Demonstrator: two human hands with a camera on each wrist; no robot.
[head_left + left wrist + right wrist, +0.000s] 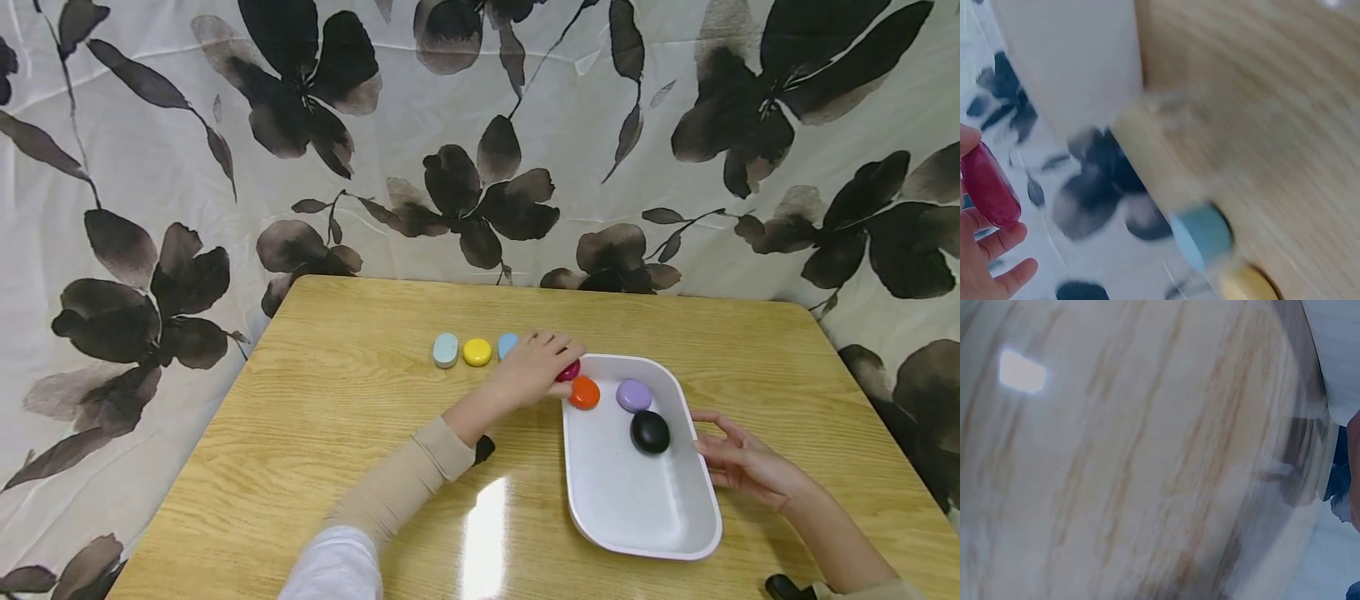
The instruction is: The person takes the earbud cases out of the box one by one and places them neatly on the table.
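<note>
My left hand (534, 367) pinches a dark red, glossy, rounded pebble-like piece (569, 371) at the upper left corner of a white tray (615, 525). In the left wrist view, the red piece (991, 185) sits between thumb and fingers. Inside the tray are an orange piece (584, 392) close below my fingers, a purple piece (633, 396) and a black piece (650, 432) touching or nearly touching it. My right hand (746, 462) rests along the tray's right side, fingers extended against its outer wall. The right wrist view shows only a sliver of that hand.
Left of the tray, a pale blue piece (446, 351), a yellow piece (477, 352) and a blue piece (507, 344) stand in a row on the wooden table (300, 450); my left hand partly covers the blue one. A floral cloth (480, 108) hangs behind the table.
</note>
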